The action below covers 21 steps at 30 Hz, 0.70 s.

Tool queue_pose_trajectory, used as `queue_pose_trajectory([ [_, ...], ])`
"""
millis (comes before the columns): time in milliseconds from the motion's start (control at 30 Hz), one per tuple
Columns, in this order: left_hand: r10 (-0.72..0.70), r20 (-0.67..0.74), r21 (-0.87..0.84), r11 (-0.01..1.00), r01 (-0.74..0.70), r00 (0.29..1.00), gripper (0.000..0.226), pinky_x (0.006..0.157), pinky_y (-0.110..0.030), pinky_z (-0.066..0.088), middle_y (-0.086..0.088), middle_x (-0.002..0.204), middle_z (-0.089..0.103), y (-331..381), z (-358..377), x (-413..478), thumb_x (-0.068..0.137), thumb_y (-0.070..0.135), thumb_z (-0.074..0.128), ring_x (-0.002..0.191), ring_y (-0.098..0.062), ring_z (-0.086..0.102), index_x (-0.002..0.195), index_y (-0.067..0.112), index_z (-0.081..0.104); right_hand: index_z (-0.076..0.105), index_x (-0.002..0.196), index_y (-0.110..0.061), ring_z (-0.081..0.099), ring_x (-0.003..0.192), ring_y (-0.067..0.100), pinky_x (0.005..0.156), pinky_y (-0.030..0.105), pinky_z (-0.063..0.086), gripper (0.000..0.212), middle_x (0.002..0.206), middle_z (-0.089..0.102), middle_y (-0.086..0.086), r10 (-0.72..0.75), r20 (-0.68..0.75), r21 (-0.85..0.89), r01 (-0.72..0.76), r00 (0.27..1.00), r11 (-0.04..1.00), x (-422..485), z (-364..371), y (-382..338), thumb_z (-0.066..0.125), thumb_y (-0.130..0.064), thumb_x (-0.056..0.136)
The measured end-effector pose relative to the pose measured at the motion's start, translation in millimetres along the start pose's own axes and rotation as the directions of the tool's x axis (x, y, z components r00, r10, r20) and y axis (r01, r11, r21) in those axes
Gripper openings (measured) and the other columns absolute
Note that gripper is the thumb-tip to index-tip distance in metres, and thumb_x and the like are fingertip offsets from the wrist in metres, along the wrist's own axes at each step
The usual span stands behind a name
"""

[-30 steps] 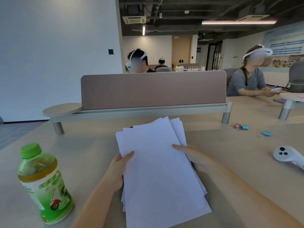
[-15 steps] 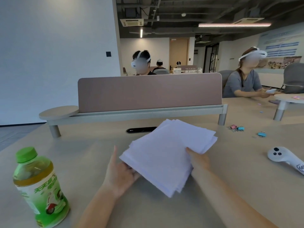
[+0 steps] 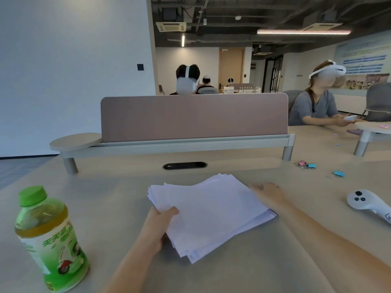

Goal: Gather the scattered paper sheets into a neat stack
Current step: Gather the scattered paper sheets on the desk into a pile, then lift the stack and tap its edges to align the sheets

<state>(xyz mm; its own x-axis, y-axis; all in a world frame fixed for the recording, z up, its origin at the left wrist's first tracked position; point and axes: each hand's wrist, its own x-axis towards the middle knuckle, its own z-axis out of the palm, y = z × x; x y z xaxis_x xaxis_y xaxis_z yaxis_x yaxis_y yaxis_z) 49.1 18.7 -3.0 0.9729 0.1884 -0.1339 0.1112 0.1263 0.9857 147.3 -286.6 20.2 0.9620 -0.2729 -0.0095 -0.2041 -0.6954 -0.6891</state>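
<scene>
Gripping paper stack [image 3: 211, 210]: left hand [image 3: 157, 226] | right hand [image 3: 268, 192] flat, open | one bottle [image 3: 48, 235]

Beige table [image 3: 264, 269] carries everything. Stack of white paper sheets [image 3: 211, 212] lies at middle, edges fanned unevenly. Green-capped tea bottle [image 3: 49, 237] stands upright well left of stack. White controller [image 3: 369, 205] lies well right of stack. Coloured binder clips [image 3: 307, 165] scattered beyond stack to right. Pink-panelled divider [image 3: 194, 117] stands beyond stack; black cable slot [image 3: 184, 165] between divider and stack.
</scene>
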Motion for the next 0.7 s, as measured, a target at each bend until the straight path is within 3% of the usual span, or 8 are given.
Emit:
queue_pose_trajectory([
  [67,0.005,0.003,0.022,1.0,-0.005,1.0,0.037,0.079,-0.043,0.064,-0.01,0.102,0.084,0.6,3.6,-0.9,0.08,0.018,0.07,0.093,-0.029,0.08,0.116,0.012,0.073,0.04,0.063,-0.021,0.048,0.073,0.024,0.066,0.032,0.032,0.046,0.065,0.045,-0.003,-0.101,0.073,-0.074,0.106,0.992,0.992,7.3,9.0,-9.7,0.045,-0.057,0.09],
  [200,-0.121,-0.077,-0.052,0.992,0.118,0.99,0.019,0.084,-0.045,0.061,-0.016,0.105,0.082,4.7,-2.9,2.3,0.1,0.018,0.066,0.096,-0.034,0.076,0.112,0.005,0.074,0.027,0.057,-0.019,0.03,0.054,0.018,0.054,0.032,0.019,0.054,0.056,0.029,-0.003,-0.19,0.246,-0.093,0.218,0.951,0.972,10.5,13.1,-34.3,0.056,-0.048,0.093],
  [333,-0.23,-0.036,-0.14,0.965,0.223,0.973,0.028,0.079,-0.042,0.06,-0.016,0.1,0.084,7.7,-10.6,3.9,0.099,0.027,0.069,0.097,-0.035,0.076,0.112,0.003,0.074,0.035,0.062,-0.019,0.033,0.059,0.019,0.057,0.033,0.022,0.047,0.063,0.034,-0.001,-0.188,0.281,-0.026,0.203,0.941,0.979,10.2,16.6,-31.3,0.057,-0.047,0.093],
  [400,-0.263,-0.026,-0.137,0.956,0.257,0.964,0.03,0.08,-0.043,0.06,-0.017,0.103,0.084,7.4,-12.2,5.8,0.097,0.028,0.072,0.099,-0.036,0.077,0.116,0.005,0.074,0.053,0.066,-0.009,0.048,0.064,0.025,0.062,0.034,0.036,0.05,0.067,0.049,0.007,-0.191,0.308,0.019,0.195,0.932,0.981,8.1,17.9,-29.9,0.057,-0.052,0.089],
  [467,-0.264,-0.009,-0.121,0.958,0.262,0.964,0.032,0.084,-0.046,0.06,-0.02,0.112,0.082,6.6,-13.3,5.1,0.097,0.018,0.071,0.104,-0.038,0.076,0.125,0.002,0.07,0.055,0.075,0.003,0.049,0.065,0.027,0.065,0.035,0.039,0.053,0.071,0.052,0.014,-0.184,0.192,0.096,0.168,0.964,0.981,-1.0,10.1,-29.4,0.055,-0.048,0.088],
  [567,-0.199,-0.076,-0.114,0.975,0.19,0.977,0.028,0.077,-0.043,0.061,-0.024,0.114,0.079,5.7,-8.8,0.0,0.097,0.006,0.065,0.098,-0.039,0.075,0.123,-0.003,0.067,0.055,0.059,0.0,0.046,0.049,0.02,0.054,0.032,0.039,0.054,0.053,0.054,0.007,-0.208,-0.015,0.169,0.208,0.978,0.963,-29.6,-15.7,-23.5,0.049,-0.038,0.097],
  [633,-0.165,-0.14,-0.195,0.971,0.136,0.976,0.026,0.075,-0.041,0.057,-0.026,0.115,0.075,5.9,2.0,-4.0,0.097,0.005,0.063,0.094,-0.038,0.071,0.121,-0.005,0.066,0.071,0.063,-0.003,0.059,0.045,0.016,0.047,0.024,0.045,0.068,0.056,0.069,0.008,-0.114,0.274,0.243,0.046,0.955,0.969,-62.5,-32.1,-22.3,0.047,-0.058,0.096],
  [700,-0.126,-0.179,-0.301,0.951,0.068,0.976,0.02,0.08,-0.042,0.053,-0.021,0.111,0.073,9.4,17.1,-11.0,0.097,0.004,0.062,0.095,-0.035,0.066,0.116,0.0,0.068,0.076,0.091,0.005,0.072,0.059,0.021,0.053,0.025,0.054,0.085,0.078,0.078,0.018,-0.026,0.652,0.227,-0.163,0.758,0.96,-84.1,-28.0,-19.5,0.041,-0.072,0.092],
])
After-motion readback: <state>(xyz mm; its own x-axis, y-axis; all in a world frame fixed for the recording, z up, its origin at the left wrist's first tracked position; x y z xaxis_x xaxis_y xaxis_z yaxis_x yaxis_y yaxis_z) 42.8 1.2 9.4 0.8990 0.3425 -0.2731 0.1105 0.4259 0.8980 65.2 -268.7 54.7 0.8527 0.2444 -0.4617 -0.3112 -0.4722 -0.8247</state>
